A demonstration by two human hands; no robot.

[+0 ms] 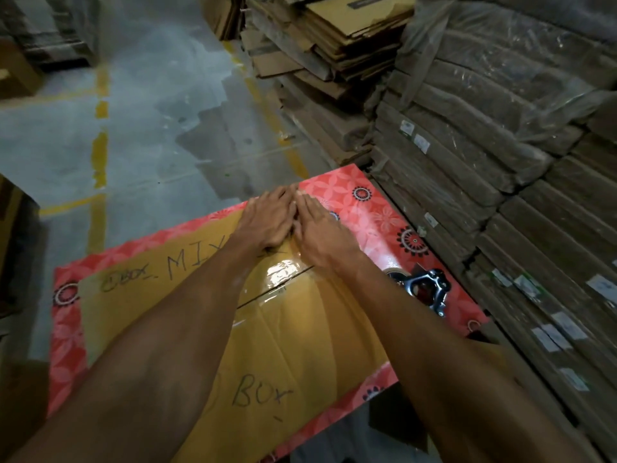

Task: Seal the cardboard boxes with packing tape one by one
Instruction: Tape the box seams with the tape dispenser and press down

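Note:
A brown cardboard box (300, 345) with handwritten "BOX" and "MIX" lies on a table under a red flowered cloth (374, 208). A strip of clear shiny packing tape (283, 272) runs along the box's centre seam. My left hand (267, 218) and my right hand (320, 228) lie side by side, fingers straight, pressing flat on the tape at the box's far edge. A tape dispenser (424, 289) with a dark metal frame lies on the cloth to the right of the box, apart from both hands.
Tall stacks of flattened cardboard (500, 195), some wrapped in plastic, stand close along the right side. More flattened boxes (334, 45) are piled at the back. The grey concrete floor (150, 128) with yellow lines lies beyond the table.

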